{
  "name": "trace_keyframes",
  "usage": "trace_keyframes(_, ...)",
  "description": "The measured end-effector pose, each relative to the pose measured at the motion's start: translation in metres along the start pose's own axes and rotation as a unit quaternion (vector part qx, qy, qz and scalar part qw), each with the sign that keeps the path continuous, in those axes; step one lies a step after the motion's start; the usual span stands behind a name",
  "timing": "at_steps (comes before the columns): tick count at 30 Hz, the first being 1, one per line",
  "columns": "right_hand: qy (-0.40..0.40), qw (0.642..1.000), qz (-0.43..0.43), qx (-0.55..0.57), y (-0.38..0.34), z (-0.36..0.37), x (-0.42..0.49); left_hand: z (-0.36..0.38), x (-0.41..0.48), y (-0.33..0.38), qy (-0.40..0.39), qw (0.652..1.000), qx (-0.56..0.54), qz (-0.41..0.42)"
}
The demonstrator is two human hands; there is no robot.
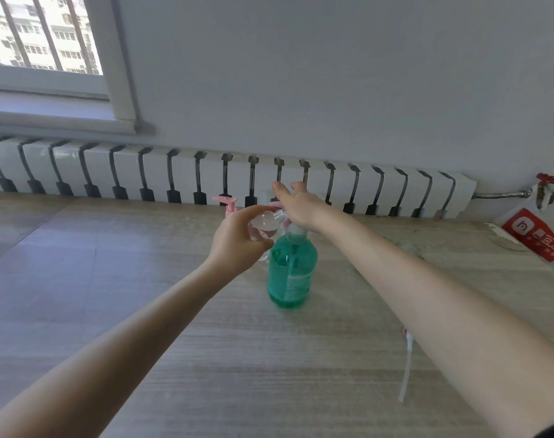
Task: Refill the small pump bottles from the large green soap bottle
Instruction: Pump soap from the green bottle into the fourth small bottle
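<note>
1. Count: one large green soap bottle, upright mid-table. One small clear bottle. One pink pump top behind it. One loose pump tube lying on the table.
2. Grip, left hand: fingers curled round the small clear bottle, tilted, neck towards the green bottle's pump.
3. Grip, right hand: fingers straight, palm down on that pump head.

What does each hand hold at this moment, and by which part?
The left hand grips the small clear plastic bottle round its body. The right hand holds nothing: it rests, fingers straight, on the pump of the large green soap bottle.
</note>
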State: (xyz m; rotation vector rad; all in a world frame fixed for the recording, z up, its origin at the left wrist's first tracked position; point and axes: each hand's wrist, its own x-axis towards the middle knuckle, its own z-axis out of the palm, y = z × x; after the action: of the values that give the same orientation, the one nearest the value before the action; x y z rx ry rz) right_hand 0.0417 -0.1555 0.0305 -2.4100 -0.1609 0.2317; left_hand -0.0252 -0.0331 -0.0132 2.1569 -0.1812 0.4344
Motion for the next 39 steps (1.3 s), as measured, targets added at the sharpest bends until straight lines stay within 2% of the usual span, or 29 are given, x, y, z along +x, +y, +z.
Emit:
trace_keyframes(10,-0.007,1.0,0.015,0.015,-0.007,-0.007,-0.006,-0.004,-0.007,-0.001,-0.003,0.999,-0.037,-0.015)
trace_keyframes(17,0.013,0.999,0.007,-0.05,-0.008,-0.016,-0.006,-0.008,-0.002,0.0,0.017,0.997,-0.07,-0.034)
trace_keyframes(22,0.016,0.997,0.002,-0.077,-0.008,-0.016,-0.003,-0.009,0.002,0.0,0.018,0.997,-0.06,-0.033)
trace_keyframes(39,-0.009,0.999,-0.008,-0.047,-0.004,0.001,0.001,-0.002,0.003,-0.009,0.014,0.999,-0.039,-0.022)
